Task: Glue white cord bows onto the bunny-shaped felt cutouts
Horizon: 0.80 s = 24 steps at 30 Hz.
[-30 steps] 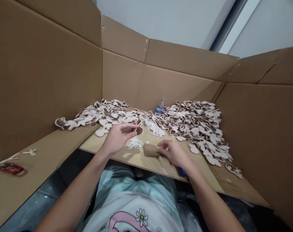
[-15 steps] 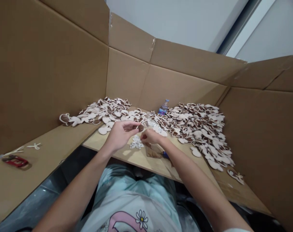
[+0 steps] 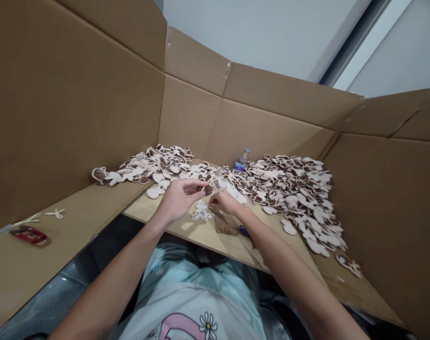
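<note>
Soft light is falling from above, brightening the board (image 3: 210, 234), while the left wall (image 3: 76, 104) is lying dim. A slanting shadow is crossing the back wall (image 3: 268, 120). The bag (image 3: 230, 187) is glinting. Small details in the right pile (image 3: 302, 198) are blurring, and the wide view is stretching the forearms (image 3: 114, 274) near the bottom corners.

Bottle (image 3: 241, 164) at back between left pile (image 3: 170, 163) and right pile (image 3: 302, 189); small pieces (image 3: 201, 211) left of block (image 3: 225, 225).
</note>
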### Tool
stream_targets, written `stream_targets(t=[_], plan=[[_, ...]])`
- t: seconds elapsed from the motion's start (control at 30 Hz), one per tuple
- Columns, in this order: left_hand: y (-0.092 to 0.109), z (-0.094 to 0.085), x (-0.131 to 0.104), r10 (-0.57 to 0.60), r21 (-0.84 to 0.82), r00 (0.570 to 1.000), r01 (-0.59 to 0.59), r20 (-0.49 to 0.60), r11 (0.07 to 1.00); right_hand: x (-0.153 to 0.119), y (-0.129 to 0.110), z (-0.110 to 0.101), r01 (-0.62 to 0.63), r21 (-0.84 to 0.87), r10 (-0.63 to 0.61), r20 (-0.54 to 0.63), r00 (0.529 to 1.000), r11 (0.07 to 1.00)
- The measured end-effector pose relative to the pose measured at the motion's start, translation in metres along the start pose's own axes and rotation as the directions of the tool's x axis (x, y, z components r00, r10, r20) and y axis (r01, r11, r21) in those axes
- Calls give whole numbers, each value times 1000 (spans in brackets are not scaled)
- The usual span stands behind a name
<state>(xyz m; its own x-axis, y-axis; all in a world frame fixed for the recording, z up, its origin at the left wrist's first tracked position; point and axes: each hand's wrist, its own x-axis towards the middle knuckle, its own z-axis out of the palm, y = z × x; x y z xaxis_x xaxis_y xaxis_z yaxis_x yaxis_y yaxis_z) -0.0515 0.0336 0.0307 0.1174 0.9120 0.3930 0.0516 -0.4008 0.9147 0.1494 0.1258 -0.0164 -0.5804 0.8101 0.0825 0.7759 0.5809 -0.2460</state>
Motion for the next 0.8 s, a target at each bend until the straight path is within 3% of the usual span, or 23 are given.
stream_targets(t=[0.57,0.8], plan=[[4,-4,1,4,62,999,-1,-34,998,-7,-9,-10,41,139,-16,-176,984,989],[10,-2,-2,2,37,1000,-2,-18,999,-43,-21,-16,63,278,44,-363,931,958]])
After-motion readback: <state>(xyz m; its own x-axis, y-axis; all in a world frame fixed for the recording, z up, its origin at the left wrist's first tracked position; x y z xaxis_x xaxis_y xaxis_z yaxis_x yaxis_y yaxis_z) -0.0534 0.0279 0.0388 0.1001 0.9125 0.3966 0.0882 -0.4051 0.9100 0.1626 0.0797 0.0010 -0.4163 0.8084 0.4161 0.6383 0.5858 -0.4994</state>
